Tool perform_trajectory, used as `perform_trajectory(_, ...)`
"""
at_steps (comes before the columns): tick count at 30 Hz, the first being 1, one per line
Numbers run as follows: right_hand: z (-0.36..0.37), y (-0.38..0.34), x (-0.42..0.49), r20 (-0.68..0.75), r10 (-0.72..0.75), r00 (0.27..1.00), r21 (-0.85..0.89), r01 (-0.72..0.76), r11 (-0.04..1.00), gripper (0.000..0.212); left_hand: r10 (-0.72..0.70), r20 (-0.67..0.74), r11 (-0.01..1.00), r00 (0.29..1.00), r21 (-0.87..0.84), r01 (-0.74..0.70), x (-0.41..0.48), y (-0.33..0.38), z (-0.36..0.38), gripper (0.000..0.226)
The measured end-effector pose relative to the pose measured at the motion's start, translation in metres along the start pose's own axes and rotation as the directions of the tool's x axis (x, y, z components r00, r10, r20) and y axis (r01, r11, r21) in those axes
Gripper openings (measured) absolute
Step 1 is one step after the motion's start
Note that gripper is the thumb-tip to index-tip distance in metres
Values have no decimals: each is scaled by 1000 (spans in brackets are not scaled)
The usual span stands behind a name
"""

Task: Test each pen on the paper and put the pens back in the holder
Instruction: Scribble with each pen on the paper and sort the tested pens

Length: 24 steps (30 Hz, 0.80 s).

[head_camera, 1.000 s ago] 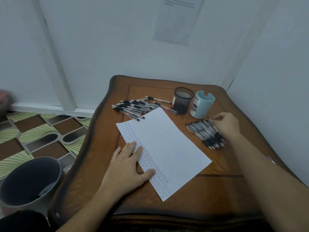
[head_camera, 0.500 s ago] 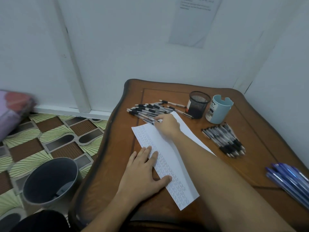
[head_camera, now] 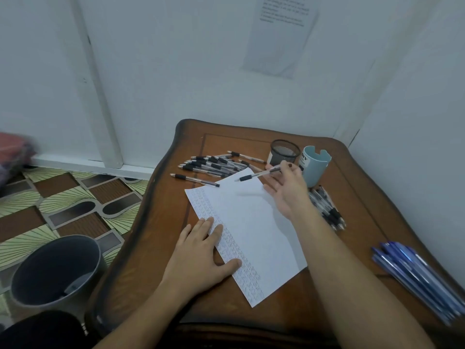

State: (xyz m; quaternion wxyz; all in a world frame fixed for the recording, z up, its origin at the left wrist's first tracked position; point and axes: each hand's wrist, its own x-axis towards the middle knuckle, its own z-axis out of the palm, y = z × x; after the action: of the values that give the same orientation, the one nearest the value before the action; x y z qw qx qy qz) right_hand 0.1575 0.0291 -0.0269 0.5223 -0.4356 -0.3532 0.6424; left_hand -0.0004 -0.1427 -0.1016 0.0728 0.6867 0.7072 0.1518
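A white sheet of paper (head_camera: 251, 222) lies on the wooden table (head_camera: 156, 238), with rows of small pen marks along its left edge. My left hand (head_camera: 201, 255) lies flat on that edge. My right hand (head_camera: 286, 190) hovers over the paper's far corner and pinches a clear pen with a black grip (head_camera: 256, 175), held nearly level, tip pointing left. A pile of similar pens (head_camera: 214, 163) lies behind the paper. A black mesh holder (head_camera: 284, 152) and a light blue holder (head_camera: 314, 170) stand at the back.
A second bunch of black-grip pens (head_camera: 327, 210) lies right of the paper. Several blue pens (head_camera: 417, 275) lie at the table's right edge. A grey bin (head_camera: 55, 270) stands on the patterned floor to the left. White walls close the back and right.
My right hand went from the right bunch of pens to the left pile, took up one pen, and now holds it above the paper's far corner. My left hand stayed put.
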Motion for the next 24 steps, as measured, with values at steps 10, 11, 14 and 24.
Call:
perform_trajectory(10, -28, -1, -53, 52, -19, 998, -193, 28, 981, 14, -9, 0, 1000, 1000, -9, 9, -1, 4, -2, 107)
perform_trajectory(11, -29, -1, -58, 79, -32, 996, -228, 50, 972, 12, -8, -2, 1000, 1000, -3, 8, -1, 4, -2, 105)
perform_trajectory(14, -34, 2, -67, 122, -66, 990, -250, 95, 964, 13, -7, 1, 1000, 1000, 8, 7, -1, 4, -2, 104)
perform_trajectory(24, -79, 17, -95, 146, 75, 986, -220, -42, 975, 75, -7, 17, 1000, 1000, -6, 7, 0, 4, -2, 104)
